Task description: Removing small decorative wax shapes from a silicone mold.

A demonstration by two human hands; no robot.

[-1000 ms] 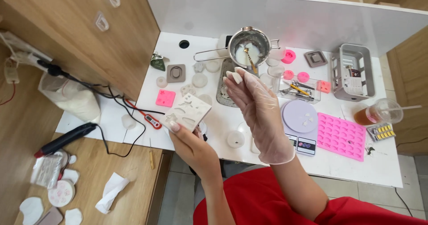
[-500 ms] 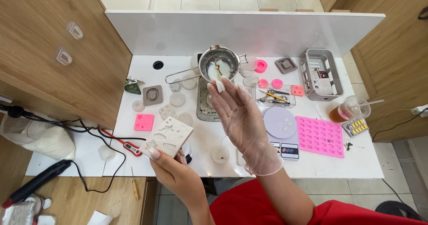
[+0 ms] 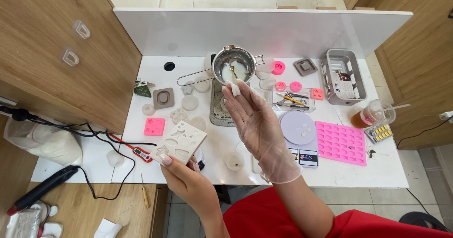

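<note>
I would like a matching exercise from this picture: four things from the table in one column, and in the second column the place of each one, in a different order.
Things:
1. white square mould
2. metal pot
3. big pink mould
4. drink cup with a straw

Places:
A. at the back of the table, beyond the fingertips of the gloved right hand
B. near the table's right edge, beside a grey basket
C. held in the bare left hand
D. flat on the table, right of the round lilac scale

Pairs: 1-C, 2-A, 3-D, 4-B
</note>
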